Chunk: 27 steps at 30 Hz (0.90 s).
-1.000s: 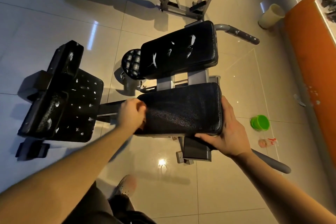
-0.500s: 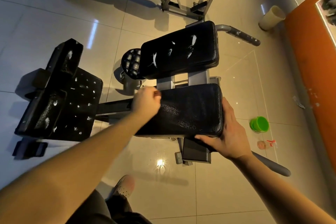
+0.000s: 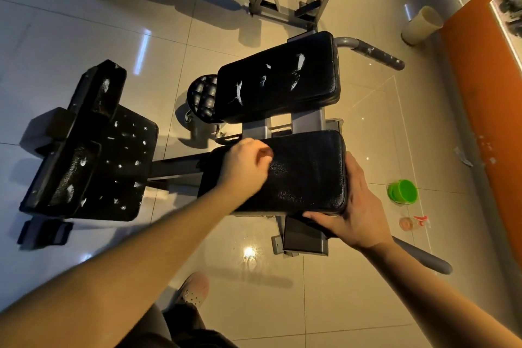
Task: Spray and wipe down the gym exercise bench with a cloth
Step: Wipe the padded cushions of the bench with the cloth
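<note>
Pads on the bench [image 3: 308, 121] number 2; the right hand [image 3: 358, 206] grip grasps the nearer pad [image 3: 305, 172] end, the left hand [image 3: 245, 167] grip curls atop it, around what I cannot tell.

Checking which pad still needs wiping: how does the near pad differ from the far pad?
The far pad carries white streaks; the near pad shows none, only a fine sheen. The left hand rests on the near pad and the right hand grips its end; nothing touches the far pad. Both are black, padded and rectangular.
</note>
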Motion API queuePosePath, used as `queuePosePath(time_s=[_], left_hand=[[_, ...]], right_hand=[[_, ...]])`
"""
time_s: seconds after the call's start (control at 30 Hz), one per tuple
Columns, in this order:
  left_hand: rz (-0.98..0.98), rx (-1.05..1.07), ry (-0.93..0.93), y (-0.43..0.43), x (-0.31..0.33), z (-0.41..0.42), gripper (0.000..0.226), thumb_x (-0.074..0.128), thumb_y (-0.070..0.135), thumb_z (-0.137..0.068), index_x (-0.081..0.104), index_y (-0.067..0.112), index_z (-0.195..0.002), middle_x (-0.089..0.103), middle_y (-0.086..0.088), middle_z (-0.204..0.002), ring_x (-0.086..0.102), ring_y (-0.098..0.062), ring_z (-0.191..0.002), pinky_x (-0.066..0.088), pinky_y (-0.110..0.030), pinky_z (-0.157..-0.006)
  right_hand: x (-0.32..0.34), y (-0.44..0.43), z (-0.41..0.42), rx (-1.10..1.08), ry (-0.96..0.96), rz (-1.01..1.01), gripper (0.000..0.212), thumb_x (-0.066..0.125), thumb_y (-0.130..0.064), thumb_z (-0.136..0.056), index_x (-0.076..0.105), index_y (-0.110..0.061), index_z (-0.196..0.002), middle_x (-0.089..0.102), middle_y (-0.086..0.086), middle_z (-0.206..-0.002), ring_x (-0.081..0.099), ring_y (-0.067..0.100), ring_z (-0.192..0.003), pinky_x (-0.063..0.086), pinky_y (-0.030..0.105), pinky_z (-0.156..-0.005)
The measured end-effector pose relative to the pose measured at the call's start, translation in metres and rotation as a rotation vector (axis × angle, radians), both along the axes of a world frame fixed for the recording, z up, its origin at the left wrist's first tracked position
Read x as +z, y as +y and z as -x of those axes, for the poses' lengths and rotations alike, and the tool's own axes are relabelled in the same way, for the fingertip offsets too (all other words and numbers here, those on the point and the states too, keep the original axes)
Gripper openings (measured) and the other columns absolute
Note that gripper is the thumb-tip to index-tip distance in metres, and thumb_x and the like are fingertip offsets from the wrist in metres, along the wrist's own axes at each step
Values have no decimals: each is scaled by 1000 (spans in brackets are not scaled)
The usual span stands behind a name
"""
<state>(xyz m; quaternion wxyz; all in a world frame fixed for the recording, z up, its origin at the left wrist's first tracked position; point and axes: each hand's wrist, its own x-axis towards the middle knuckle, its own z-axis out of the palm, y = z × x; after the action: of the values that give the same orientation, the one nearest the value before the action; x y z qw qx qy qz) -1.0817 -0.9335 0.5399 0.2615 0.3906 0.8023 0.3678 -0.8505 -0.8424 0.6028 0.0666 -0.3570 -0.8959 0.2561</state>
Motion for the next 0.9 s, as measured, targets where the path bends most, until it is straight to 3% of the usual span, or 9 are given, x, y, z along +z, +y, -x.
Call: queuePosePath(time_s=[0.1, 0.3, 0.4, 0.53, 0.63, 0.77, 0.9], left_hand=[[-120, -133, -18, -14, 1, -12, 16, 63, 23, -99, 69, 19, -113, 59, 8, -109, 50, -4, -100, 38, -15, -86], [222, 109, 55, -31, -55, 63, 24, 63, 21, -98, 70, 12, -119, 64, -8, -118, 61, -28, -111, 47, -37, -95], [74, 26, -40, -22, -23, 31, 19, 67, 23, -96, 71, 15, -113, 65, -2, -112, 61, -21, -106, 49, -34, -93], [-143, -252, -122, -46, -3, -18, 16, 63, 26, -99, 69, 22, -113, 60, 11, -107, 59, -8, -102, 49, -24, -90], [-24, -101, -68, -64, -40, 17, 16, 62, 25, -100, 68, 21, -114, 59, 8, -110, 56, -12, -105, 45, -27, -92], [361, 191, -51, -73, -88, 72, 20, 63, 21, -98, 69, 17, -117, 67, -6, -107, 65, -28, -105, 57, -44, -89], [277, 393, -132, -84, -82, 47, 25, 61, 11, -98, 70, 13, -120, 66, -10, -117, 61, -33, -112, 50, -42, -92]], right_hand=[[0, -1, 0, -4, -10, 8, 131, 88, -64, -67, 6, -26, -163, 21, -13, -167, 52, 15, -135, 59, 40, -95], [1, -1, 1, -5, 2, 21, 130, 87, -63, -69, 6, -28, -163, 23, -16, -165, 54, 13, -132, 58, 32, -93], [4, -2, 3, -6, 9, 24, 129, 84, -65, -68, 6, -28, -163, 21, -17, -166, 53, 13, -133, 56, 29, -94], [3, -2, 4, -4, 17, 29, 127, 85, -62, -68, 8, -28, -163, 21, -17, -165, 52, 11, -133, 56, 28, -94], [2, -3, 3, -16, 15, 38, 129, 87, -63, -68, 6, -29, -163, 22, -18, -165, 53, 13, -132, 55, 28, -95], [2, -5, 2, -12, 8, 37, 129, 84, -65, -68, 5, -28, -163, 21, -17, -166, 53, 15, -134, 57, 35, -97], [4, -3, 4, -12, 29, 33, 125, 84, -63, -68, 9, -29, -163, 26, -20, -163, 53, 10, -132, 58, 34, -96]])
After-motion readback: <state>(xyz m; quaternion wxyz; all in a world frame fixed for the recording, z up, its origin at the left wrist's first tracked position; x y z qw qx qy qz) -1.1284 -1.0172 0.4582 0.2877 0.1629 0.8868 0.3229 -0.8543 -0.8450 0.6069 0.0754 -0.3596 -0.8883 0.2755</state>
